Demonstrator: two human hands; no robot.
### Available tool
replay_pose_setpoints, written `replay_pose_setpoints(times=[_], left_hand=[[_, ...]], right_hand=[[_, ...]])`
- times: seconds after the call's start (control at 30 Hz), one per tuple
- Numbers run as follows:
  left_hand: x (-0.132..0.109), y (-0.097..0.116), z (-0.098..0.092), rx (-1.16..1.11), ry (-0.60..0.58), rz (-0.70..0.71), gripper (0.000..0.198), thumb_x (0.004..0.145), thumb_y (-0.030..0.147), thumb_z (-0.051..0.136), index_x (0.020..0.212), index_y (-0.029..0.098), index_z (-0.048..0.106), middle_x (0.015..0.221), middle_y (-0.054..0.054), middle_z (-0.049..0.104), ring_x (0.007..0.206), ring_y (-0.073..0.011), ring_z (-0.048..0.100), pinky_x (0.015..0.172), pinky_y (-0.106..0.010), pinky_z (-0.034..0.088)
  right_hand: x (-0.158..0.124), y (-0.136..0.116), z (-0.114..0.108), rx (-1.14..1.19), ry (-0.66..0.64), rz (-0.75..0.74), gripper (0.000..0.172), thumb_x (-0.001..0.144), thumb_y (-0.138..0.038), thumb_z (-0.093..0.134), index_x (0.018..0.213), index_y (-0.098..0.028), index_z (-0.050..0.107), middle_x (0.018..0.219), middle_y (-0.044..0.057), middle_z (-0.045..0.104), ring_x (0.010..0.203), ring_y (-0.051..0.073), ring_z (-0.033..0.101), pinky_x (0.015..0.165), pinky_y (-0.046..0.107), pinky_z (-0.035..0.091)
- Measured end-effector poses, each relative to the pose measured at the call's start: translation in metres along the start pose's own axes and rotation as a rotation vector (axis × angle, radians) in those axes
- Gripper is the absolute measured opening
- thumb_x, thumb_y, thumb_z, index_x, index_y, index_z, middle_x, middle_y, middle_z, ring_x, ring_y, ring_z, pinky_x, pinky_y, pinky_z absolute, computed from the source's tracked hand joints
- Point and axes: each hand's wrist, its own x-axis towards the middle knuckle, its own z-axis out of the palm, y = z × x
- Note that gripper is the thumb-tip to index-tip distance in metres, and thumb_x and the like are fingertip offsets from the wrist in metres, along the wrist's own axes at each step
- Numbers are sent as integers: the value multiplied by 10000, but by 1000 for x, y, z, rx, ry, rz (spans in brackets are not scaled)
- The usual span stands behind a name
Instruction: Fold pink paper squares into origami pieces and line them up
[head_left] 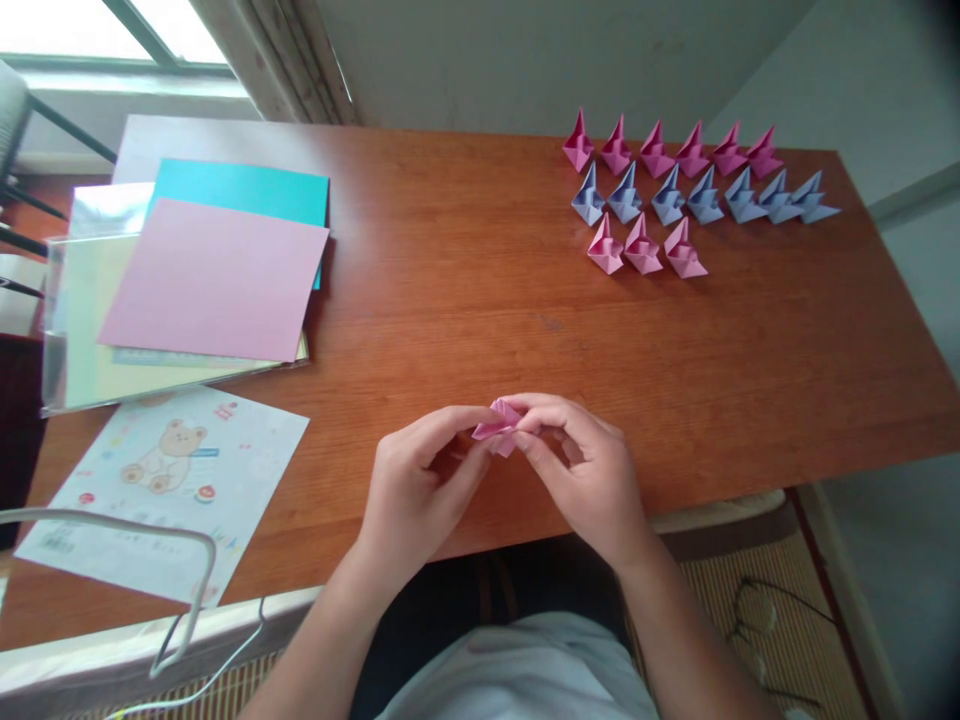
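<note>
Between both hands, above the near edge of the table, is a small folded pink origami piece [501, 424]. My left hand [427, 480] pinches its left side between thumb and index finger. On the other side, the thumb and fingers of my right hand [577, 460] grip its right edge. Fingertips cover part of the folds. Farther back on the right stand finished-looking origami figures in rows: dark pink ones [657, 152], blue ones [667, 197] and three light pink ones [642, 246].
A pink paper sheet [217, 280] lies over a teal sheet [247, 180] and a clear plastic folder [56, 330] at the left. Nearer is a bear-printed sheet [255, 450]. A white curved cable or tube [202, 570] crosses the wooden table's [450, 300] front-left corner.
</note>
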Motion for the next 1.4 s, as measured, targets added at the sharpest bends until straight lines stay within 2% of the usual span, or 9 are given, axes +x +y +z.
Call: replay_pose_setpoints(times=[0.17, 0.23, 0.3, 0.5, 0.67, 0.9, 1.07, 1.23, 1.4], left_hand=[[0, 1, 6, -149, 109, -114, 63, 867, 250, 750, 899, 201, 725, 838, -27, 776, 726, -157, 729, 663, -245, 595], [0, 2, 7, -221, 138, -145, 123, 861, 245, 757, 962, 205, 697, 854, -24, 770, 747, -159, 734, 671, -246, 601], [2, 3, 8, -267, 129, -164, 200, 863, 236, 758, 1046, 209, 684, 887, -26, 779, 770, -159, 743, 696, -249, 607], [3, 2, 4, -213, 90, -175, 154, 848, 252, 781, 992, 205, 756, 930, -39, 802, 802, -172, 758, 741, -262, 624], [2, 1, 2, -223, 55, -170, 157, 859, 246, 770, 1011, 209, 760, 927, -38, 807, 805, -174, 761, 758, -273, 628], [3, 1, 1, -242, -10, -158, 101, 857, 234, 768, 954, 208, 761, 850, -22, 797, 747, -173, 754, 724, -274, 617], [3, -1, 1, -266, -19, -164, 89, 862, 241, 770, 943, 212, 749, 833, -13, 794, 743, -173, 755, 725, -272, 613], [3, -3, 0, -265, -20, -163, 99, 865, 251, 773, 958, 224, 755, 859, -12, 801, 762, -176, 763, 725, -269, 612], [4, -3, 1, -246, -21, -159, 97, 862, 245, 778, 953, 217, 756, 843, -9, 799, 747, -167, 761, 721, -258, 609]], right_hand=[[4, 4, 10, 206, 35, 91, 95, 928, -290, 683, 1015, -253, 685, 1128, 67, 760, 1059, 221, 733, 952, 394, 609], [4, 5, 14, 292, 69, 132, 216, 901, -302, 719, 1103, -257, 656, 1094, 57, 760, 1016, 207, 741, 932, 380, 621], [5, 5, 17, 338, 95, 145, 253, 882, -303, 745, 1113, -253, 655, 1056, 45, 761, 972, 191, 743, 901, 353, 629], [9, 2, 12, 293, 25, 155, 171, 861, -322, 770, 1004, -239, 723, 1009, 34, 757, 912, 182, 732, 842, 317, 629], [15, 2, 2, 322, -65, 212, 130, 904, -323, 717, 997, -233, 728, 1008, 30, 758, 948, 181, 731, 880, 324, 615], [23, 5, -3, 222, -117, 146, 19, 892, -250, 734, 891, -231, 739, 891, 6, 733, 845, 164, 713, 767, 290, 587], [27, 3, -6, 211, -133, 163, 24, 865, -242, 773, 866, -232, 751, 852, 1, 743, 813, 165, 714, 749, 286, 575], [29, 1, -9, 230, -200, 159, 43, 905, -261, 734, 923, -236, 764, 928, 8, 760, 879, 167, 719, 799, 289, 580], [27, 0, -7, 70, -134, 85, 37, 907, -245, 731, 907, -234, 766, 912, 14, 761, 850, 176, 717, 750, 306, 571]])
